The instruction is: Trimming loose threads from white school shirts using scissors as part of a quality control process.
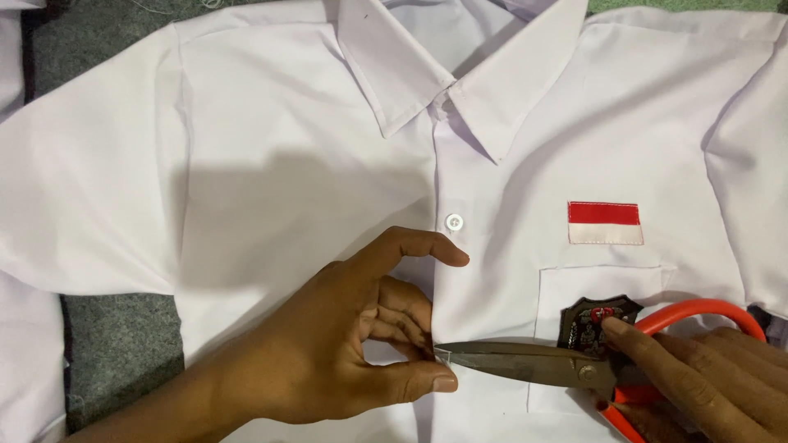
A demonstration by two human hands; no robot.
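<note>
A white cotton button-up shirt (312, 148) lies spread flat, front up, filling nearly the whole view, its collar (460, 74) open at the top and its sleeves reaching out to both sides. Beneath it shows a grey-green carpeted floor (123, 344), visible in the lower left and along the top edge.

The person's left hand (345, 344) comes in from the lower left and rests on the shirt front just beside the button placket. Its thumb and curled fingers are drawn close together in a narrow pinch right at the tip of the scissors, seemingly on a small bit of thread or cloth, though what sits between them is too small to tell.

The right hand (706, 377) enters from the lower right and is closed around the handles of a pair of scissors with orange plastic loops and long dull steel blades (525, 365). The index finger stretches forward along the handle. The blades lie almost level, pointing left across the chest pocket (607, 287), nearly closed, their tip touching the pinching fingers of the left hand.

Above the pocket is sewn a small rectangular red-and-white cloth patch (605, 223). On the pocket itself sits a dark embroidered shield-shaped badge (593, 324), partly covered by the right index finger. One small white round button (454, 221) shows on the placket, just above the left hand.
</note>
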